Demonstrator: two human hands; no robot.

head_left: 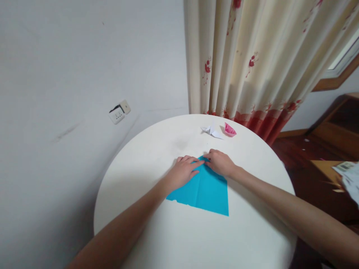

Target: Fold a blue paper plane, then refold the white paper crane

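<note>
Left hand (183, 173): resting spread on blue paper (211, 192).
Right hand (220, 162): I'm touching its corner toward table's (129, 175) far edge, grip unclear.

Hands: two, one left hand (183, 174) and one right hand (221, 163)
Blue paper (211, 192): one sheet
Folded paper figures: two, one white bird (211, 131) and one pink boat (230, 130)
Desk (157, 140): one
Wall fittings: two, one white socket (117, 116) and one beige plate (125, 107)
Curtain (260, 41): one stretch in view
Window (342, 56): one, partly in view
Papers (350, 183) at right: too blurred to count
</note>
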